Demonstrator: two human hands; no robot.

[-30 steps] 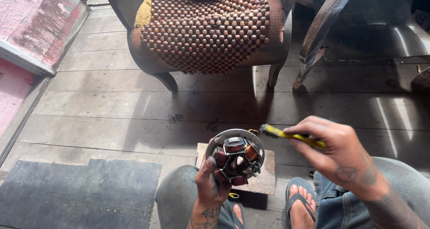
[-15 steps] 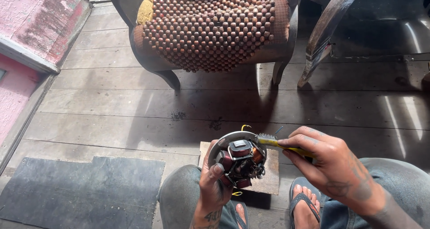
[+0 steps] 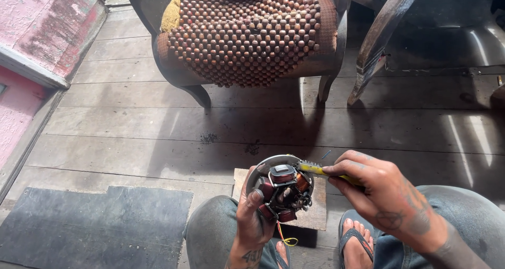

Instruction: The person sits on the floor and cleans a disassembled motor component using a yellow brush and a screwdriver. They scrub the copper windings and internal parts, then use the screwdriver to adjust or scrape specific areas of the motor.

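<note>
Since a moment earlier, drew the yellow tool point(image 3: 329, 171) in from above and right until its tip met the rim of the stator plate point(image 3: 281, 187); kept the plate in much the same spot over the lap. Beyond, spread across weathered floorboards point(image 3: 158, 127): a wooden chair point(image 3: 336, 48) draped with a beaded seat cover point(image 3: 247, 32), a second chair frame point(image 3: 379, 43) at right, a dark mat point(image 3: 94, 227) at lower left. Beneath the hands, rested a small wooden block point(image 3: 315, 216) between denim-clad knees. Reached in from the lower right with the right hand point(image 3: 381, 198), forearm angled up-left, fingers pinched narrow around the tool's handle. Rose from below with the left hand point(image 3: 252, 216), wrist upright, fingers curled closed on the plate's left edge, thumb on its face. Held the round plate, with copper coils and trailing thin wires, upright between both hands, touching the left and just left of the right.
</note>
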